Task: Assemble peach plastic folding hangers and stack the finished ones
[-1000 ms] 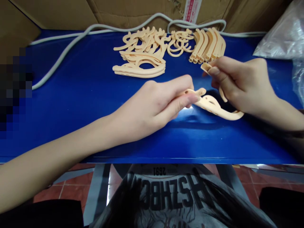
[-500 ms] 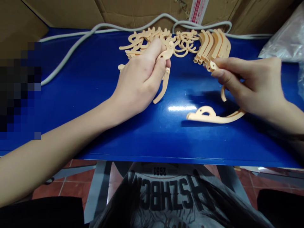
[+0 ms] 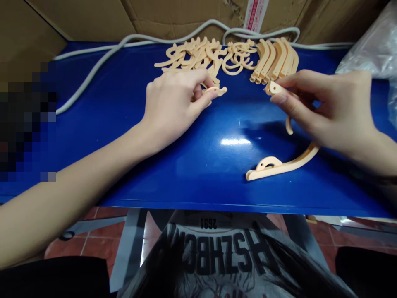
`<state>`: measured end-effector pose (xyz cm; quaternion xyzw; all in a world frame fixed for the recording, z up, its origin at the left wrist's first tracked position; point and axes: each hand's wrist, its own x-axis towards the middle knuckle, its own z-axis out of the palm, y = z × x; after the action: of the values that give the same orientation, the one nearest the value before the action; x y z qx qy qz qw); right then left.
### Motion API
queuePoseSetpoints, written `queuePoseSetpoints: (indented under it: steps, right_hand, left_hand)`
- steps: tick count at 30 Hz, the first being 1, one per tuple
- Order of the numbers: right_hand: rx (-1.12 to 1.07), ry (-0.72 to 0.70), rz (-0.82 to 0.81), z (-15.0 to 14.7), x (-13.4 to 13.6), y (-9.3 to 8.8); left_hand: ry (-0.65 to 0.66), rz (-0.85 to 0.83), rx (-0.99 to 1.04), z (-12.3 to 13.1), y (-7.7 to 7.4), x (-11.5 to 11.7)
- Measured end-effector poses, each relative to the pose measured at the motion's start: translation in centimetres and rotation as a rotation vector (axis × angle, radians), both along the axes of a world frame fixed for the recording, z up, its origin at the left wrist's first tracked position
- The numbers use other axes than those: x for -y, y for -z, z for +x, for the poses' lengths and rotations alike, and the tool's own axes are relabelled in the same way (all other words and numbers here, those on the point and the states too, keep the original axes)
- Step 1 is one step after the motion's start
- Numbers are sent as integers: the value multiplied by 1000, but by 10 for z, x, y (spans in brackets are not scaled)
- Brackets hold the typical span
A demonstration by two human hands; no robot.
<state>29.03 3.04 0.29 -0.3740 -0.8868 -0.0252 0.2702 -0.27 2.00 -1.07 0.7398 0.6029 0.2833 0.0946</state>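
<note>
Over the blue table, my left hand is closed, with thumb and fingers pinching a small curved beige plastic hanger piece. Its rounded tip points right; the fingers cover the rest. My right hand grips the holed end of a beige plastic folding hanger between thumb and forefinger. Below that hand, a long curved arm with a half-loop slants to the lower left. A short hooked end shows beneath the thumb. How these parts join is hidden behind the palm.
A heap of wavy beige pieces, several hook-shaped rings and a row of curved arms lie at the back of the blue table. Behind them run a white cable and cardboard. A clear plastic bag sits at right.
My left hand has turned and moved slightly lower; its piece now lies flatter, and the arm that hung below is gone from sight. Under my right hand, the long arm's looped end has dropped.
</note>
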Motion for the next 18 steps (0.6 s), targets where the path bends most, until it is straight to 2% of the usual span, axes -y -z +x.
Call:
queuePoseSetpoints:
  steps: [6, 18]
  right_hand:
    - [-14, -56, 3, -1, -2, 2]
    - [-1, -80, 7, 2, -5, 5]
  left_hand:
    - [19, -37, 112, 0, 2, -4]
    - [19, -74, 223, -1, 5, -6]
